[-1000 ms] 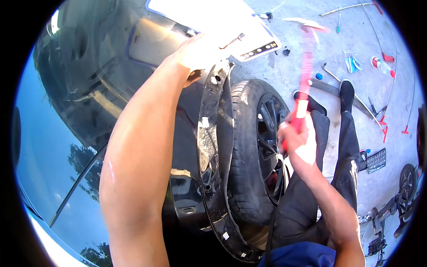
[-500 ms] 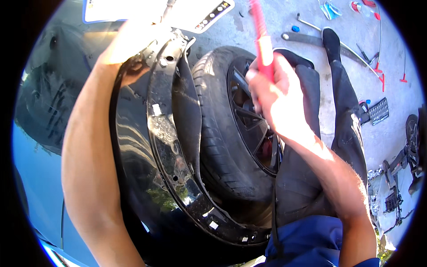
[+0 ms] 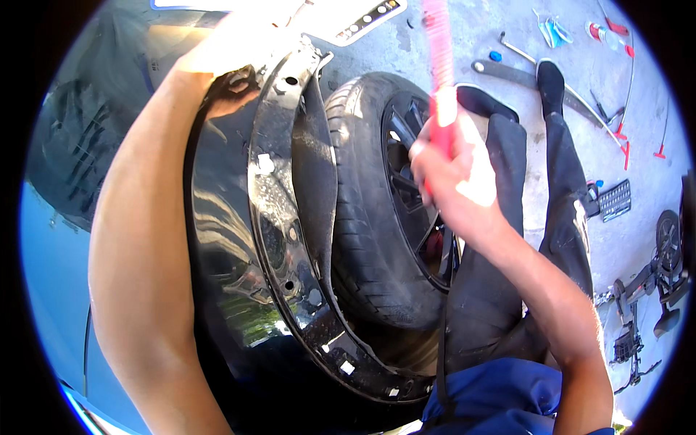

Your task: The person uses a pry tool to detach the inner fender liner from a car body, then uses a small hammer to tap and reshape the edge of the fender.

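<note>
My right hand (image 3: pixel 457 174) is closed around the grip of a long red-handled tool (image 3: pixel 439 51), raised over the wheel. The tool's far end is beyond the upper edge and its handle is smeared by motion. Along the left, my left arm reaches over a glossy black car fender (image 3: pixel 232 217). Glare washes out my left hand (image 3: pixel 254 43) beside the fender's upper end, so its fingers cannot be made out. The fender's curved, dirty inner flange (image 3: pixel 279 225) has holes and white clips. Just right of it stands a tyre (image 3: pixel 355 188) on a black spoked rim (image 3: pixel 406 181).
A light blue car body (image 3: pixel 58 246) lies at the left. On the concrete floor are a flat dark bar (image 3: pixel 507 72), red-handled rods (image 3: pixel 625 156), a blue mask (image 3: pixel 554 30) and a bit tray (image 3: pixel 615 201). My legs (image 3: pixel 562 188) stretch beside the wheel; a scooter-like machine (image 3: pixel 645 283) is far right.
The view has shifted slightly, so the fender and wheel sit a little further right. My right hand has come down a little with the red-handled tool, relative to the wheel.
</note>
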{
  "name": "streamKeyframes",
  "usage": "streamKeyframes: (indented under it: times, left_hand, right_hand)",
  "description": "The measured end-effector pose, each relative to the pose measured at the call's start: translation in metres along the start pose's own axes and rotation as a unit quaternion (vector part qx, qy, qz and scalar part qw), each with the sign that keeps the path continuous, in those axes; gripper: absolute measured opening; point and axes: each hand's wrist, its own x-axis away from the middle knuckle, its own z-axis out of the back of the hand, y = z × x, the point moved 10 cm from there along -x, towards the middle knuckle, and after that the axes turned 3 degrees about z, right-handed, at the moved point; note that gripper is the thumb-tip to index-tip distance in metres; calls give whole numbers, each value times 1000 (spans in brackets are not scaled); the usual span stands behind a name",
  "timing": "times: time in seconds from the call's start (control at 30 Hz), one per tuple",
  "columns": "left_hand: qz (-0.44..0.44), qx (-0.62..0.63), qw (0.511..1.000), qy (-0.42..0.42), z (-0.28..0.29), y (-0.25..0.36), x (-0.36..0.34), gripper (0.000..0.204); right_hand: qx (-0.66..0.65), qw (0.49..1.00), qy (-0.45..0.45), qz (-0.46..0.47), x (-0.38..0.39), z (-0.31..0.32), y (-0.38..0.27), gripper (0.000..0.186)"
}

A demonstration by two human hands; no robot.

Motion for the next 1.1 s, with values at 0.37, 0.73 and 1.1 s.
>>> streamKeyframes:
  times: [0.37, 0.73, 1.1]
  left_hand:
    - [-3, 77, 996, 44, 10, -10, 12, 21]
    - [-199, -105, 957, 182, -39, 137, 70, 23]
    - [-233, -145, 961, 19, -354, 100, 205, 48]
  right_hand:
    - [172, 983, -19, 65, -3, -19, -5, 19]
    - [274, 959, 67, 32, 65, 106, -55, 61]
    - [291, 957, 9, -18, 183, 220, -82, 56]
